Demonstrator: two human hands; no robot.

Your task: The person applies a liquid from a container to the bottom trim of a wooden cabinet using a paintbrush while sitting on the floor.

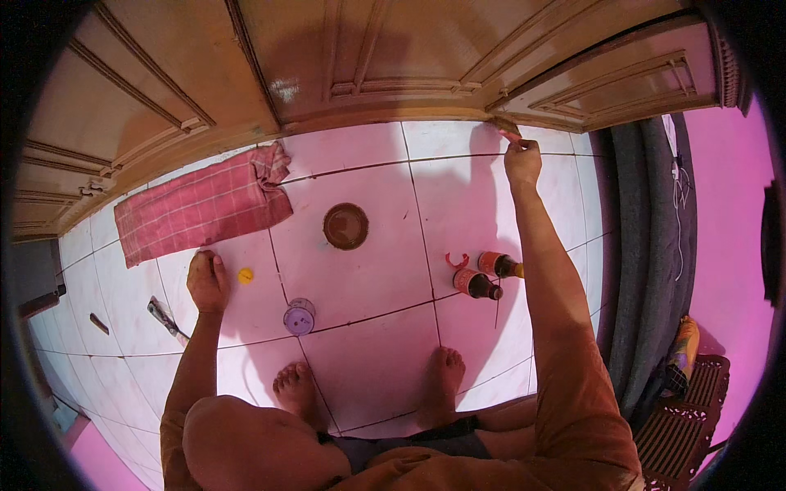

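Note:
My right hand [523, 161] reaches far forward, its fingers closed around a brush [509, 134] that looks like a paintbrush with a reddish handle. The brush's tip is at the bottom edge of a brown wooden cabinet [434, 114], where it meets the tiles. Low over the floor on the left, my left hand [208, 281] is curled closed with nothing visible in it. It is nearest to a small yellow cap [245, 276] and a red checked cloth [201, 204]. Between my hands, a round bowl [345, 227] of brown liquid sits on the floor.
Beside my right forearm are two dark bottles [475, 283] with red labels and a red curved piece [456, 261]. A purple-topped tin [300, 317] stands before my feet. A slim tool [166, 317] lies left. A grey sofa [651, 245] and brown slatted rack [688, 417] stand right.

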